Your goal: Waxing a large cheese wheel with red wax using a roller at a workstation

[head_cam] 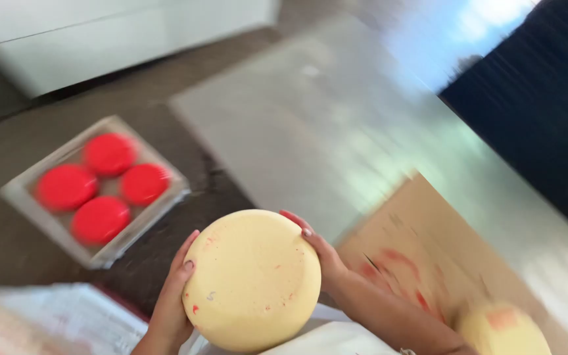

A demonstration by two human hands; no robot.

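I hold a pale yellow cheese wheel [252, 279] with small red specks between both hands, low in the middle of the view. My left hand [171, 299] grips its left edge, thumb on the rim. My right hand [322, 256] wraps its upper right edge. A second yellow wheel [502, 331] with a red smear rests at the lower right on a brown cardboard sheet [428, 243] stained with red.
A grey tray [18, 197] on the dark floor at left holds several red-coated wheels [100, 220]. A long steel table [336, 125] runs diagonally through the middle. White paper [60, 319] lies at the lower left. The picture is motion-blurred.
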